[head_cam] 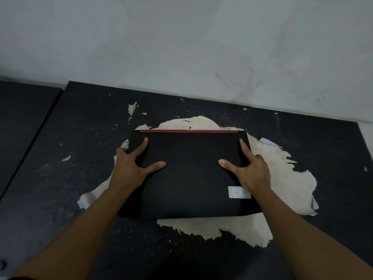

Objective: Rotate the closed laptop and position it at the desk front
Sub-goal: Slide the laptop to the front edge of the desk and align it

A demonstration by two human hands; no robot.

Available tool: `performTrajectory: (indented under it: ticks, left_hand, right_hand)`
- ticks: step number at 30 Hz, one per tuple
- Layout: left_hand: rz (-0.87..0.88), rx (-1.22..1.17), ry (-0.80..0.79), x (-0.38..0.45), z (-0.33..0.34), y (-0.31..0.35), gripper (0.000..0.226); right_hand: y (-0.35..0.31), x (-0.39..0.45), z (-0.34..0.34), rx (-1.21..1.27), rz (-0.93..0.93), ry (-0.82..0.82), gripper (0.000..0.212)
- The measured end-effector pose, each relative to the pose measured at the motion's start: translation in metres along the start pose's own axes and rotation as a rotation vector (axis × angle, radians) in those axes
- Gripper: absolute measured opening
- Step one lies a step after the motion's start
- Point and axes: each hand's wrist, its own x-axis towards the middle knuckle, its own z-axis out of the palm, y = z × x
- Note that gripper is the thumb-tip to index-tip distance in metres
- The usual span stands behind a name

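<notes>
A closed black laptop [189,178] lies flat on the dark desk [60,178], its red hinge strip along the far edge and a small white sticker near its front right corner. My left hand [133,168] grips the laptop's left edge, thumb and index finger spread on the lid, other fingers wrapped around the side. My right hand [250,170] grips the right edge the same way, thumb pointing inward on the lid.
The desk's black surface is peeled away under the laptop, leaving a large ragged beige patch [282,178] with curled white flaps. A grey wall [181,47] stands right behind the desk. A second dark desk [24,118] adjoins at the left.
</notes>
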Motion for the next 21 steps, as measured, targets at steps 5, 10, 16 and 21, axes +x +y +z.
performTrajectory:
  ticks: [5,10,16,21]
  left_hand:
    - [0.009,-0.021,-0.021,-0.006,-0.025,-0.005,0.102]
    - [0.061,-0.024,0.004,-0.007,-0.047,-0.011,0.105]
    - [0.088,-0.02,0.025,-0.012,-0.054,-0.022,0.107]
    - [0.085,0.018,0.067,-0.012,-0.039,-0.038,0.109]
  right_hand:
    - [-0.018,-0.029,0.008,-0.011,0.007,0.038,0.11]
    - [-0.036,-0.05,0.016,-0.081,0.004,0.025,0.106]
    - [-0.038,-0.068,0.034,-0.108,-0.042,0.047,0.102]
    - [-0.031,-0.068,0.045,-0.126,-0.096,0.119,0.102]
